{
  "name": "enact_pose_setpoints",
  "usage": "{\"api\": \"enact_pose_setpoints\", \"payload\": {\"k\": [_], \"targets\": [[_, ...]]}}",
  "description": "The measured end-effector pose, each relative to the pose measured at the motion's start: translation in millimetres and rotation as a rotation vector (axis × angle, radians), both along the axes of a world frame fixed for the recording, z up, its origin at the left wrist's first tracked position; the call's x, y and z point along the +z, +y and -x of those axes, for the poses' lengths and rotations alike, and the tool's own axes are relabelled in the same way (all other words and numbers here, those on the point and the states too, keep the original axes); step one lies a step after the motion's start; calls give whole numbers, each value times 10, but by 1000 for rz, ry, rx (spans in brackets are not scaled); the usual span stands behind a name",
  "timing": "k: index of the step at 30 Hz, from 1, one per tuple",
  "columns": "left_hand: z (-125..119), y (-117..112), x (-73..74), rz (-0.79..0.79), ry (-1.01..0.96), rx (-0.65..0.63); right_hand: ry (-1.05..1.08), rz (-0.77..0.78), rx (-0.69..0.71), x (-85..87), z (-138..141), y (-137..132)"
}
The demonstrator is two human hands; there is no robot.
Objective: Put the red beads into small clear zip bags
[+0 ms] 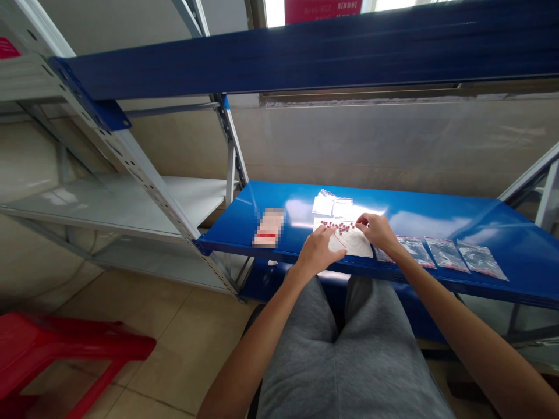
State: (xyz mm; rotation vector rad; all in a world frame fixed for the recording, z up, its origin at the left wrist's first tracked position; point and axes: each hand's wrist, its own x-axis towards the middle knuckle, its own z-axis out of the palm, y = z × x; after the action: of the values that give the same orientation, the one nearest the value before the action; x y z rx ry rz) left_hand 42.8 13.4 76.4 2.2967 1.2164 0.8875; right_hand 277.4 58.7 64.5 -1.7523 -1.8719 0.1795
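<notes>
Lying between fingers, red beads (338, 226), left hand (320, 249) flat on sheet (354, 244), right hand (378, 231) unclear

Three clear bags (445, 254) just right of right hand (379, 231); two small bags (332, 205) beyond it; blurred packet (268, 227) left of left hand (318, 251); red stool (65, 349) on floor, well left.

Nothing is legible: white marks on the red sign (323, 9) are too small, and the packet (268, 228) is blurred.
</notes>
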Motion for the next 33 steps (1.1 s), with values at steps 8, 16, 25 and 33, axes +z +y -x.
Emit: {"api": "enact_pose_setpoints", "payload": {"k": [8,16,25,33], "targets": [[-10,-3,61,24,-146,-47,349,231,510,444,277,-319],[9,-10,52,-3,-161,-38,123,66,184,295,89,-140],[33,-4,68,-13,-136,-23,-56,30,14,-111,64,42],[25,25,5,-21,-124,-11,191,77,67,103,114,-83]]}}
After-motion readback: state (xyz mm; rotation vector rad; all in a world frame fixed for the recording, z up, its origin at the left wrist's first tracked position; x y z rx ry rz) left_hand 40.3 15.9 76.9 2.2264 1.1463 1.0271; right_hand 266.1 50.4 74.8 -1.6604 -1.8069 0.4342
